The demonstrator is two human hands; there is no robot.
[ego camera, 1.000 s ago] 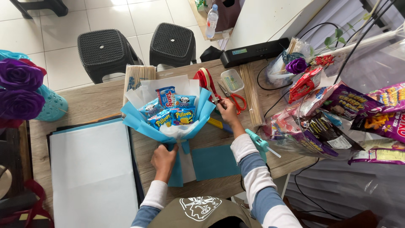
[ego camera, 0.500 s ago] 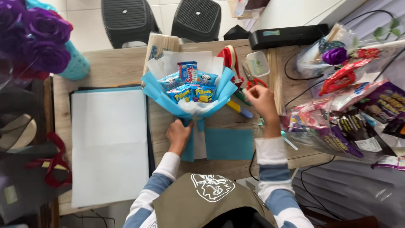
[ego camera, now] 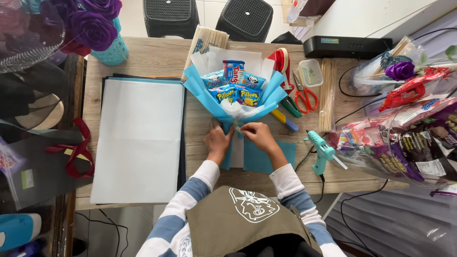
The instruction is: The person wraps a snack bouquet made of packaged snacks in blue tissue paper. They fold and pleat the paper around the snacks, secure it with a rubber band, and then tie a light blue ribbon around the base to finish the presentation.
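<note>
Both hands at frame center: left hand [ego camera: 218, 141] and right hand [ego camera: 257, 133] meet at the snack bouquet [ego camera: 233, 93] neck, fingers pinching the blue wrap. White paper sheet [ego camera: 138, 138] left on counter [ego camera: 157, 57]; glue gun [ego camera: 320, 150] right.

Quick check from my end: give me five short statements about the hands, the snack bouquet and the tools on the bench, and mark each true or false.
1. Both hands meet at the neck of the snack bouquet. True: the left hand and right hand sit together where the blue wrap narrows.
2. The right hand holds the glue gun. False: it lies on the table, right of that hand, untouched.
3. The red-handled scissors lie right of the bouquet. True.
4. The bouquet wrap is purple. False: it is light blue with white paper inside; purple belongs to the roses at the far left corner.
5. A stack of white and blue sheets lies left of the hands. True.
</note>
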